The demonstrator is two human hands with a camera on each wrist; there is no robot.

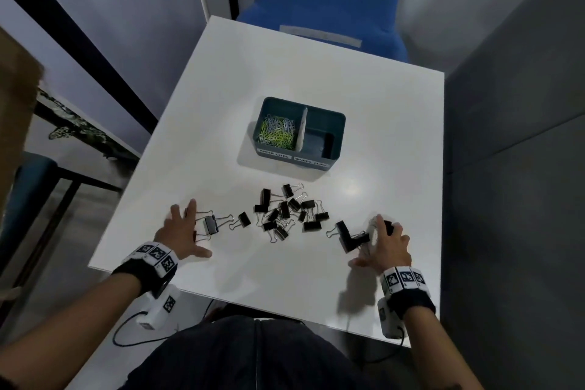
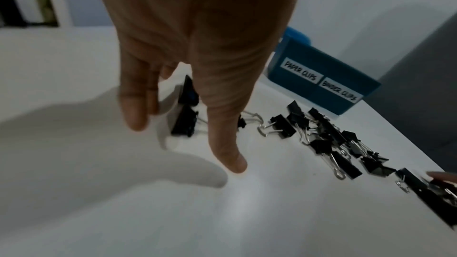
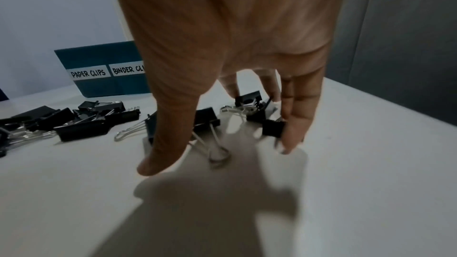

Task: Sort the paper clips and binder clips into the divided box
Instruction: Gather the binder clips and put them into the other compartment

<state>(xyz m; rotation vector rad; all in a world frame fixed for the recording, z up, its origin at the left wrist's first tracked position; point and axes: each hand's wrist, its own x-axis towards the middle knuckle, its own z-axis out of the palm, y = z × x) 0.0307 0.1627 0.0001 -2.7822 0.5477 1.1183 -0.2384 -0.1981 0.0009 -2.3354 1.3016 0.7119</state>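
White bench (image 1: 316, 79) carries everything; we log it left to right. Left hand (image 1: 177, 231) lies low over the bench with its grip spread, fingers straight, holding nothing; a large binder clip (image 1: 211, 225) sits just beside its fingertips, and a smaller one (image 1: 243, 219) lies a little further right. The left wrist view confirms straight fingers (image 2: 134, 105) above the surface, though it is blurred near the tips.

Centre: the main heap of black binder clips (image 1: 286, 212) lies loose on the bench, just in front of the divided box (image 1: 329, 117). Its left compartment, labelled PAPER CLIPS, holds green and silver paper clips (image 1: 277, 133); its right compartment, labelled BINDER CLIPS, looks empty.

Right: two large clips (image 1: 348, 237) lie touching in an L. Right hand (image 1: 387, 247) is down over a few more clips, fingers extended and touching them; in the right wrist view one small clip (image 3: 272, 128) rests against the fingers (image 3: 296, 116). We cannot tell whether any clip is truly pinched.

Judgement: the paper-clip half appears done, as we see none loose. The binder-clip half is not yet started; every visible binder clip lies outside the box.
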